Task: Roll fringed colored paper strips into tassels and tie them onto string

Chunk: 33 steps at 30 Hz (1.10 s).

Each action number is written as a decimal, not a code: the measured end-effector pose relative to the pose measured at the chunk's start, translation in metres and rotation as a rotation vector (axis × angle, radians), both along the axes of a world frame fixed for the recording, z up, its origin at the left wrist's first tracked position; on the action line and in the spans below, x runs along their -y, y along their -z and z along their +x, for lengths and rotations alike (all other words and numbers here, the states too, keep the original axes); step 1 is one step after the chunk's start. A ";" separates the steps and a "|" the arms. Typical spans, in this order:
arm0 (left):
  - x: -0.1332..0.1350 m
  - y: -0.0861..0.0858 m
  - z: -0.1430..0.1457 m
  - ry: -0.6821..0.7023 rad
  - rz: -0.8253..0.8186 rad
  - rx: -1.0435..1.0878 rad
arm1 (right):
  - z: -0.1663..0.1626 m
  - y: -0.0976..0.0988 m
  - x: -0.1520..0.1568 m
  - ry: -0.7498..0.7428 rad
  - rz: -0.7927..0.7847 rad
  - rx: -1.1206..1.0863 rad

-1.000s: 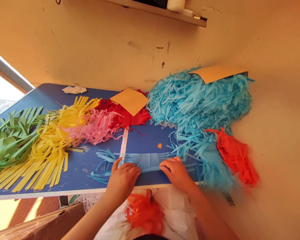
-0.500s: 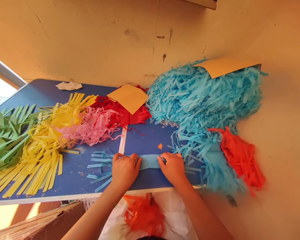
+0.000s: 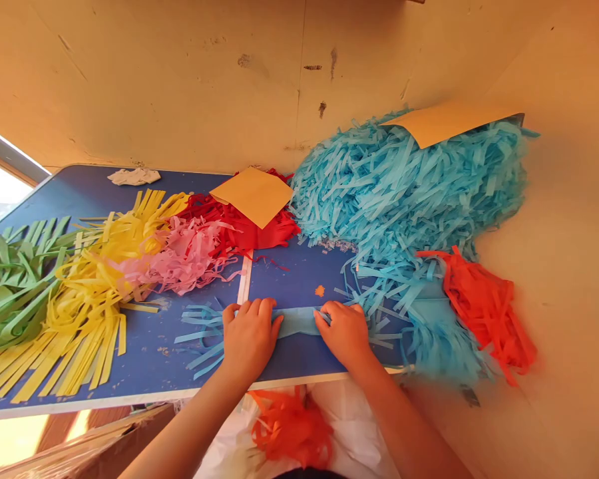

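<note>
A blue tissue-paper tassel (image 3: 298,321) lies across the front of the blue table, its plain middle band stretched between my hands. My left hand (image 3: 249,336) is closed around the band's left part, and fringe strips fan out beyond it. The right part is gripped by my right hand (image 3: 343,330), with the thumb along the band and strips showing past the wrist. A big heap of light blue fringed paper (image 3: 404,186) stands behind and right of my right hand. A small orange scrap (image 3: 320,291) lies just behind the band.
Green (image 3: 17,286), yellow (image 3: 94,293), pink (image 3: 190,256) and red fringed paper (image 3: 274,233) cover the left and middle. Yellow-orange sheets (image 3: 254,196) lie on the red and blue heaps. An orange-red tassel (image 3: 484,313) sits at right, another orange bundle (image 3: 292,426) below the table edge (image 3: 80,404).
The view has tilted and shifted slightly. Both hands stay on the blue tassel in nearly the same place; the left fingers lie a little flatter over it.
</note>
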State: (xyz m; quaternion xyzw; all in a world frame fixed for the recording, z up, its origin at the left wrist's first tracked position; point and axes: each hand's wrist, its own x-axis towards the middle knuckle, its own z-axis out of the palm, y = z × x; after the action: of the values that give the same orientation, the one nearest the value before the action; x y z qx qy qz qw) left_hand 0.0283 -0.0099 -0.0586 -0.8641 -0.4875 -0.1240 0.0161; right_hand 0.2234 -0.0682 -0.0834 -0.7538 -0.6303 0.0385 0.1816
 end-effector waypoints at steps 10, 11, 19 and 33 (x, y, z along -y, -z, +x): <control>-0.013 -0.016 -0.015 0.659 -0.111 -0.091 | -0.001 -0.023 0.025 -0.502 0.256 0.033; -0.012 -0.019 -0.015 0.657 -0.119 -0.081 | 0.002 -0.021 0.025 -0.555 0.228 0.035; -0.014 -0.015 -0.007 0.586 0.007 -0.085 | 0.030 -0.008 -0.004 -0.495 0.070 -0.004; -0.018 -0.008 -0.020 0.559 -0.054 0.164 | 0.033 -0.009 0.005 -0.493 0.177 -0.095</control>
State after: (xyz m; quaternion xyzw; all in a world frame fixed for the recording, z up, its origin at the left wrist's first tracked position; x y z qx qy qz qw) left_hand 0.0078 0.0078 -0.0505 -0.9521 -0.2334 -0.1800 -0.0813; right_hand 0.2561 -0.0731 -0.0744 -0.5562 -0.7866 0.0617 0.2611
